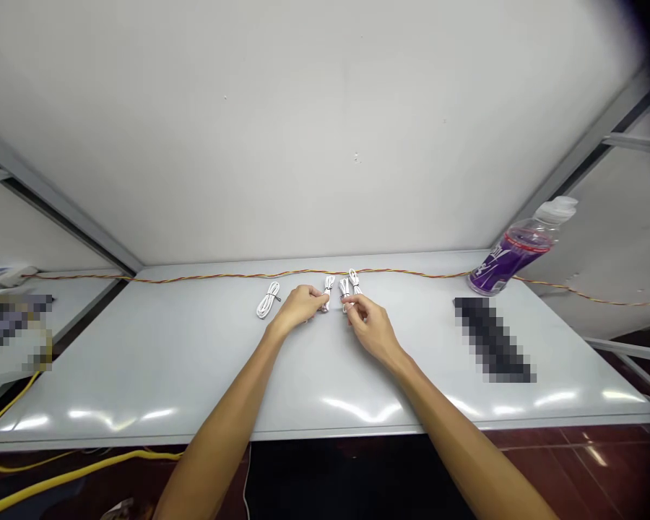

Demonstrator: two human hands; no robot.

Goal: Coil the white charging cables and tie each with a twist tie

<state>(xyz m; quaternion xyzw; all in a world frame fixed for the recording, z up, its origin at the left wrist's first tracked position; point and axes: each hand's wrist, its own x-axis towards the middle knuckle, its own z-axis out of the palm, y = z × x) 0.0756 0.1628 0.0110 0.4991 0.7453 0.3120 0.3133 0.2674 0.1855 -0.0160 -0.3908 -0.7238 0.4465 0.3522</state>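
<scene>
Several coiled white cables lie in a row near the far middle of a pale grey table (167, 361). My left hand (299, 306) is closed in a pinch on one coiled cable (328, 289). My right hand (369, 325) pinches the neighbouring coiled cable (345, 292). A further coil (354, 279) lies just behind my right fingers. Another white coil (268, 299) rests alone to the left of my left hand, untouched.
A twisted red-and-yellow wire (222, 276) runs along the table's back edge by the white wall. A purple-labelled plastic bottle (514, 249) stands at the back right, with a blurred dark object (492, 339) in front of it. Yellow cable (59, 473) hangs at the lower left.
</scene>
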